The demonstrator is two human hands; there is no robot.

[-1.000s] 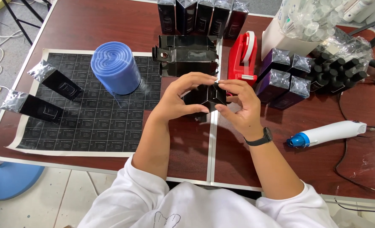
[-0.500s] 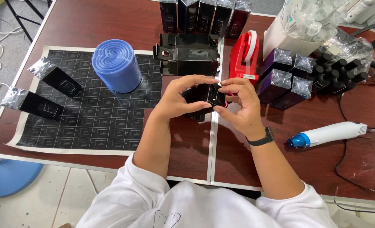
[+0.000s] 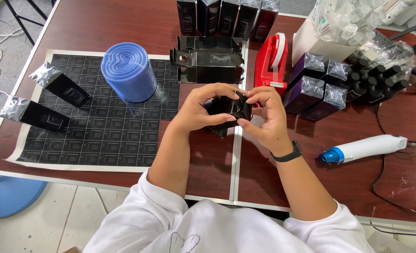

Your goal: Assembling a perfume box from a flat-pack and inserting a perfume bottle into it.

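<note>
small black carton [image 3: 230, 110], glossy, held above the tabletop near the table's middle seam, end flaps open and folded outward, body partly hidden, tilted, long side roughly toward the camera

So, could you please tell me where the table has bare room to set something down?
Bare wood lies near the front edge, between the printed sheet and the heat gun, either side of the forearms. More lies at the far left, behind the blue film roll. The far right is crowded: red tape dispenser, wrapped boxes, small bottles.
</note>
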